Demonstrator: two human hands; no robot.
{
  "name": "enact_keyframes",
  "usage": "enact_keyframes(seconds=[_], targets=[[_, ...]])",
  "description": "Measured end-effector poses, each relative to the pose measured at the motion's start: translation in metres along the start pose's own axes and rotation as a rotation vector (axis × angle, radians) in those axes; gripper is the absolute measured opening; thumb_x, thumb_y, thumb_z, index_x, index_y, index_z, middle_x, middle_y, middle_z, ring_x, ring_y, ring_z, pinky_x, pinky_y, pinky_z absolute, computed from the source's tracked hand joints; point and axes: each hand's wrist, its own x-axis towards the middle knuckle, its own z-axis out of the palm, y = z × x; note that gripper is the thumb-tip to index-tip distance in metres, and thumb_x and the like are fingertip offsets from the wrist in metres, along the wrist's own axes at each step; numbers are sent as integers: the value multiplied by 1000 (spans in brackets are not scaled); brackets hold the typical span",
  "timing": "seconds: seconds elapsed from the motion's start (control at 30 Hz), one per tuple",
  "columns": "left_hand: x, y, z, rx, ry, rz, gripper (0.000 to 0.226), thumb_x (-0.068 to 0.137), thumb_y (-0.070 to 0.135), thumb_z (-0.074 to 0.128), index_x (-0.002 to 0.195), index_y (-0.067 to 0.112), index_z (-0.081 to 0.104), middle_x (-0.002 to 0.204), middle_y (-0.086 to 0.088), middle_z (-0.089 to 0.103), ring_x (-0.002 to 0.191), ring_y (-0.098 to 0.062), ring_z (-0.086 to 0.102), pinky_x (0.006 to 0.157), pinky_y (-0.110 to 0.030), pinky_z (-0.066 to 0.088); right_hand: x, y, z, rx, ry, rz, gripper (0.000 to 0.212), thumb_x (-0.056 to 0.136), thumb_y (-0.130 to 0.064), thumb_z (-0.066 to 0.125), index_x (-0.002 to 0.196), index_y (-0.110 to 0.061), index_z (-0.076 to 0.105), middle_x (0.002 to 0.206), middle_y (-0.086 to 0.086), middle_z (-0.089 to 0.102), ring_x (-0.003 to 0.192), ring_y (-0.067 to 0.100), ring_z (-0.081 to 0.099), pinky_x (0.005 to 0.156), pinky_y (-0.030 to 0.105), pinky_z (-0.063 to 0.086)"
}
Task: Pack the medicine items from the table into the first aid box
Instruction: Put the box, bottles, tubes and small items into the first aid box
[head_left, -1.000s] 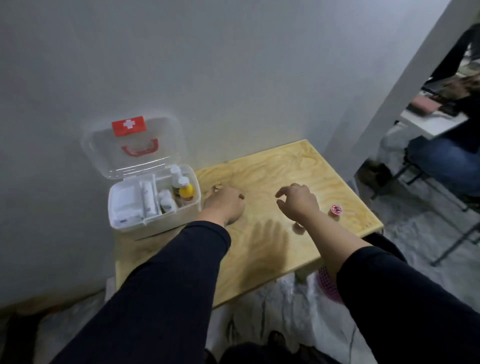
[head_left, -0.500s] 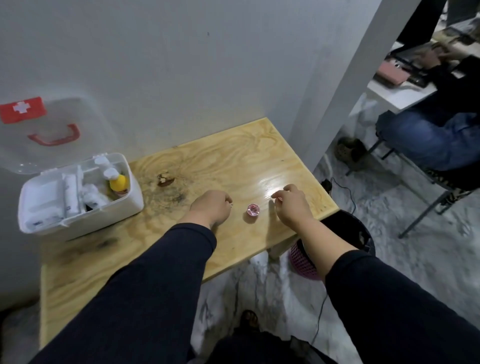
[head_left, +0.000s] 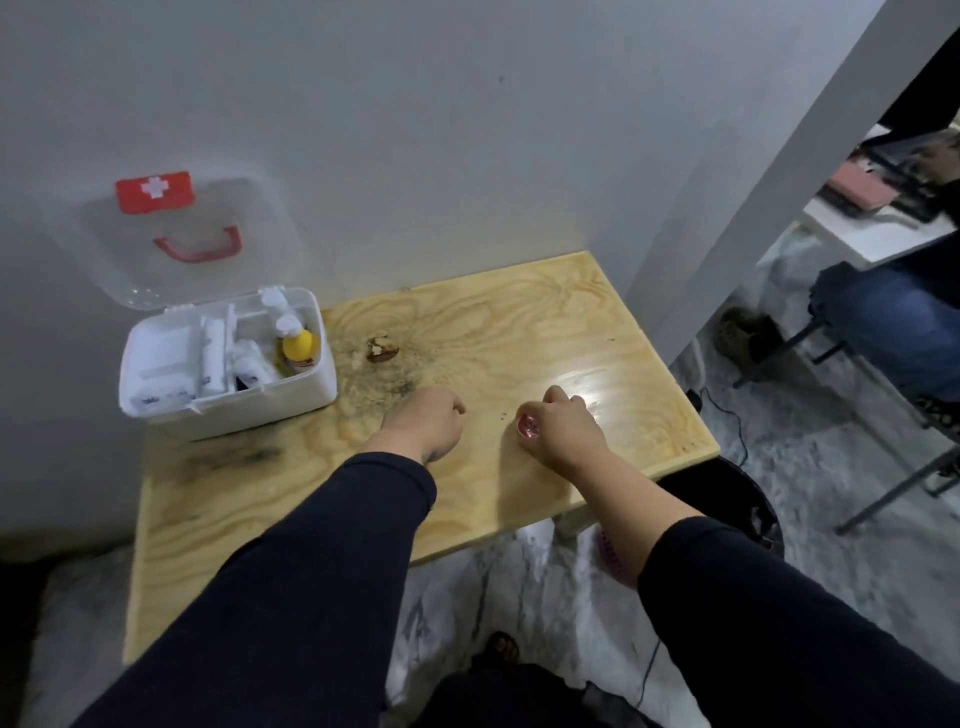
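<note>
The white first aid box (head_left: 171, 410) stands open at the table's back left, its clear lid (head_left: 171, 239) with red cross and red handle leaning on the wall. Inside are white packets, white-capped bottles and a yellow bottle (head_left: 298, 351). My left hand (head_left: 423, 426) rests on the wooden table (head_left: 519, 332) as a closed fist with nothing visible in it. My right hand (head_left: 563, 431) is closed around a small round pink jar (head_left: 528, 426), which shows at its thumb side just above the table.
A small brown scrap (head_left: 381, 349) lies on the table near the box. A white pillar (head_left: 753, 171) rises at the right. A dark bin (head_left: 727, 499) stands under the table's right edge. A seated person (head_left: 893, 322) and another desk are at far right.
The pink jar lay on the table between my hands; now my right hand has closed on it. The camera view has swung left and the box has come further into frame.
</note>
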Motion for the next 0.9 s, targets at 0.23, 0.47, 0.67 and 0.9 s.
enact_keyframes(seconds=[0.23, 0.47, 0.67, 0.9], targets=[[-24, -51, -51, 22, 129, -13, 35, 93, 18, 41, 115, 24, 69, 125, 0, 65, 109, -25, 61, 91, -36, 51, 32, -87, -38, -27, 75, -140, 31, 87, -35, 57, 117, -31, 62, 119, 7, 51, 110, 33, 49, 83, 40, 53], [-68, -129, -119, 63, 552, -69, 27, 91, 16, 47, 113, 15, 63, 119, -3, 59, 108, -26, 55, 83, -39, 47, 62, -226, -76, 5, 199, -391, 32, 88, -39, 55, 118, -31, 61, 119, 6, 53, 110, 31, 51, 82, 35, 48], [-80, -218, -127, -50, 602, -266, 57, 94, 28, 55, 144, 9, 37, 151, -9, 35, 137, -26, 36, 109, -38, 34, 73, -327, -62, 1, 130, -569, 31, 87, -33, 58, 118, -31, 61, 124, 7, 52, 114, 33, 49, 93, 41, 49], [-78, -266, -112, -253, 480, -261, 78, 90, 42, 56, 153, 17, 18, 158, -2, 27, 143, -20, 29, 113, -35, 30, 82, -384, -23, -62, -24, -640, 35, 88, -35, 56, 122, -30, 60, 122, 7, 53, 113, 31, 50, 99, 37, 44]])
